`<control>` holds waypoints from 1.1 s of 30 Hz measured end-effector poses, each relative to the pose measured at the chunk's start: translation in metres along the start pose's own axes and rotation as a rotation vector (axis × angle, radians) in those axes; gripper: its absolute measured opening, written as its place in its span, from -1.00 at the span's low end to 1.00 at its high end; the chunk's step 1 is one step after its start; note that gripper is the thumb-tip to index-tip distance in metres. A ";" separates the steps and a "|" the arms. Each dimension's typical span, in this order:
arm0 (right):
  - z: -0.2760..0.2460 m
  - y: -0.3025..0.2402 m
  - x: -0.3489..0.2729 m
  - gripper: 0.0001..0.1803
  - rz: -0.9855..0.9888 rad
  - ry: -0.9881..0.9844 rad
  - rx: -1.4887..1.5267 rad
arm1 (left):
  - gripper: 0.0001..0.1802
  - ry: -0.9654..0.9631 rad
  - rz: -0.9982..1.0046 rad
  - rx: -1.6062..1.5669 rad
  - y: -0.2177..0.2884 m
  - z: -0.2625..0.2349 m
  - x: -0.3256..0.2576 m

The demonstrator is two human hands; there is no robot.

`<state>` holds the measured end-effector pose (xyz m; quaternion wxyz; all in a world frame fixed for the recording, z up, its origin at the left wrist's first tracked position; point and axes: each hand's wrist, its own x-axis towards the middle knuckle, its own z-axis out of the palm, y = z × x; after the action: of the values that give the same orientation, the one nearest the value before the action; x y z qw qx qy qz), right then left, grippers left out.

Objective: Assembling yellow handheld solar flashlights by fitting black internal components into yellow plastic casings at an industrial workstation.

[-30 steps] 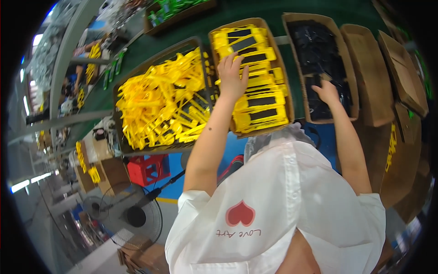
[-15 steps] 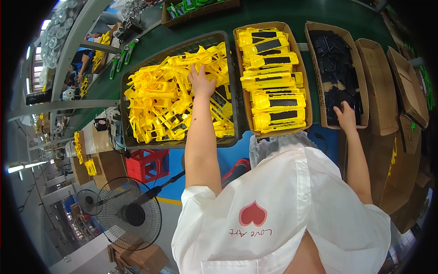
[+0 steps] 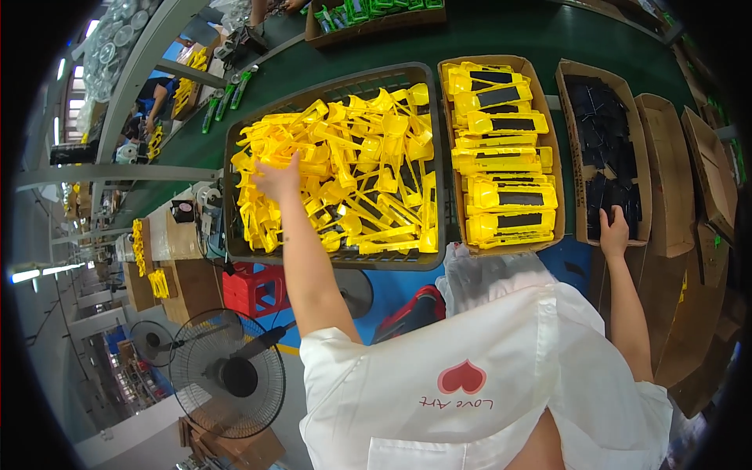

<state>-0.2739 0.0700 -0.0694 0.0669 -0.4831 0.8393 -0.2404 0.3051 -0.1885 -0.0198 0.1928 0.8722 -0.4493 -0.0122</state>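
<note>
Two hands work separate containers. The left hand [image 3: 276,177] rests on loose yellow plastic parts [image 3: 345,168] in a dark crate [image 3: 333,258], fingers curled over one; whether it is gripped cannot be told. The right hand [image 3: 613,233] lies at the near end of a cardboard box [image 3: 565,149] of black parts [image 3: 607,149], fingers' state not discernible. Between them stands a carton of stacked yellow pieces [image 3: 501,149]. All sit on a green desk [image 3: 501,35]. A floor fan [image 3: 227,376] and red stool [image 3: 252,286] stand below.
</note>
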 end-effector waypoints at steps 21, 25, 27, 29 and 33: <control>0.004 0.003 0.007 -0.73 0.004 -0.081 -0.086 | -0.01 -0.330 0.018 -0.554 0.064 0.006 -0.187; 0.005 0.007 0.006 -0.72 0.016 -0.081 -0.089 | -0.12 -0.632 0.213 -0.547 0.067 -0.045 -0.217; 0.004 0.005 0.004 -0.71 0.051 -0.091 -0.094 | -0.43 -0.689 0.187 -0.519 0.042 -0.048 -0.210; 0.004 0.006 0.001 -0.71 0.020 -0.046 -0.063 | -0.58 -0.649 0.059 -0.625 0.025 -0.055 -0.191; 0.003 -0.001 0.002 -0.69 0.046 -0.085 -0.055 | -0.30 -0.123 -0.073 -0.018 -0.010 -0.029 -0.142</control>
<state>-0.2732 0.0674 -0.0715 0.0945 -0.4752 0.8528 -0.1950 0.2338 -0.0616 -0.0177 0.1721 0.8838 -0.4282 -0.0770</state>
